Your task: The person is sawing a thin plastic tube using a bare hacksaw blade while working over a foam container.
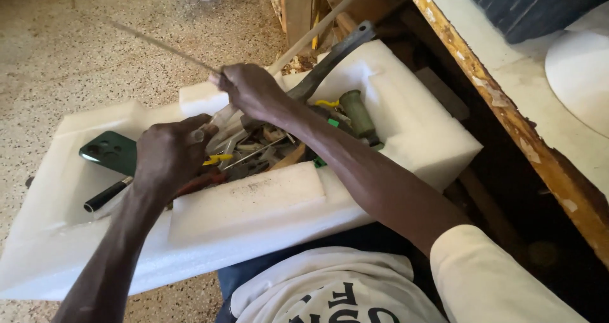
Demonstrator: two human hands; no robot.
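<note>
A white foam tray [254, 202] rests on my lap, its hollow filled with a jumble of hand tools [266, 152]. My right hand [250, 90] is closed around a thin metal rod [162, 45] that points up and to the left over the floor. Lower in the tray, my left hand [168, 155] is curled over the tool pile and grips a small pale-handled tool; exactly what it is cannot be made out. A dark green phone [108, 150] and a black pen-like tool [104, 197] lie just left of that hand.
A grey metal bar [330, 60] and a green-handled tool [357, 112] sit at the tray's far side. A worn wooden table edge [501, 107] runs along the right, with a white round object [580, 76] on it. Speckled floor [76, 57] lies to the left.
</note>
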